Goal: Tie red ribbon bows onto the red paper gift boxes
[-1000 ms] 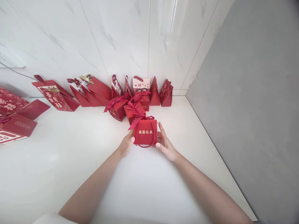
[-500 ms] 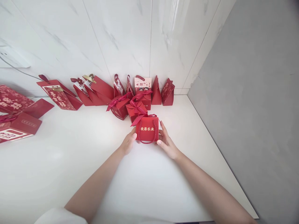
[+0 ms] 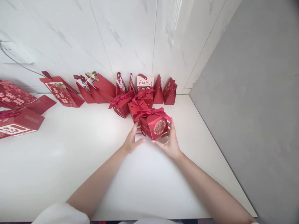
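Observation:
A red gift box (image 3: 153, 127) with a ribbon bow on top stands turned at an angle on the white table (image 3: 88, 161). One of its sides carries a round gold pattern, and a red rope handle hangs at its left. My right hand (image 3: 170, 142) grips the box from the right, thumb at the lower front edge and fingers along the far side. At the left, my left hand (image 3: 133, 141) has its thumb spread away from the box, its fingers reaching beside the rope handle; whether they touch the box is unclear. Another bow-tied gift box (image 3: 137, 109) sits right behind.
Several red gift boxes line the wall, among them a tall box (image 3: 63, 93) and a pink-topped box (image 3: 145, 81). Larger red boxes (image 3: 30, 119) lie at the left edge. A grey wall (image 3: 252, 102) bounds the table on the right.
The box has been rotated, so its lettered rope-handle side now faces left and the round gold pattern shows in front. My left thumb has come off the box.

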`<control>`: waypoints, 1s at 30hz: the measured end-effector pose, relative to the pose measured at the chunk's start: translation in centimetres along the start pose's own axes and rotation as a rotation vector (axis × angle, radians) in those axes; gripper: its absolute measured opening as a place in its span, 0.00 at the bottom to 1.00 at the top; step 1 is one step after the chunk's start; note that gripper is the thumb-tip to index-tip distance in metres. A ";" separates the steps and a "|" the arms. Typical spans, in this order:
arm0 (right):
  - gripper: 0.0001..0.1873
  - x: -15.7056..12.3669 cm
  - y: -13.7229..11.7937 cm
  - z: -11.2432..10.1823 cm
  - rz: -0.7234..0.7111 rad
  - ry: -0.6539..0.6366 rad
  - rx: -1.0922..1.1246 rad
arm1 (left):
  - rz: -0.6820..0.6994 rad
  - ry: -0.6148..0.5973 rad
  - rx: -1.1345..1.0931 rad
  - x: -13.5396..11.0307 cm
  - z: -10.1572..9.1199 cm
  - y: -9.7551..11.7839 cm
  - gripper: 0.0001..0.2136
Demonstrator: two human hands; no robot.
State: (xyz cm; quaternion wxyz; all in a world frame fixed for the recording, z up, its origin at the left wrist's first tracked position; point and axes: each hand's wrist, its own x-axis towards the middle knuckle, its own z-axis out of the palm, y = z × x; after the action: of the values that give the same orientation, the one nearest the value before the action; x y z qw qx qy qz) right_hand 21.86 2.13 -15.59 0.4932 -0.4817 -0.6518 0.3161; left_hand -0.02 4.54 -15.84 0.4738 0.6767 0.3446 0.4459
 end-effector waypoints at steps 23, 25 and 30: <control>0.44 0.6 -1.0 -0.8 0.131 -0.346 0.511 | -0.105 0.059 -0.268 0.8 -0.5 -0.3 0.30; 0.43 0.8 -0.9 -0.9 0.121 -0.353 0.533 | -0.114 0.041 -0.248 0.8 -0.5 -0.3 0.30; 0.39 0.9 -1.0 -0.8 0.090 -0.349 0.556 | -0.115 -0.002 -0.214 0.7 -0.6 -0.3 0.30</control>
State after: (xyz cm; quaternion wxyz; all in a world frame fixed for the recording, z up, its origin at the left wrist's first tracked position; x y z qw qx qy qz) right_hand 22.26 2.62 -14.11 0.4721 -0.2956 -0.5932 0.5813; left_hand -0.35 5.48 -15.78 0.5685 0.6018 0.3329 0.4515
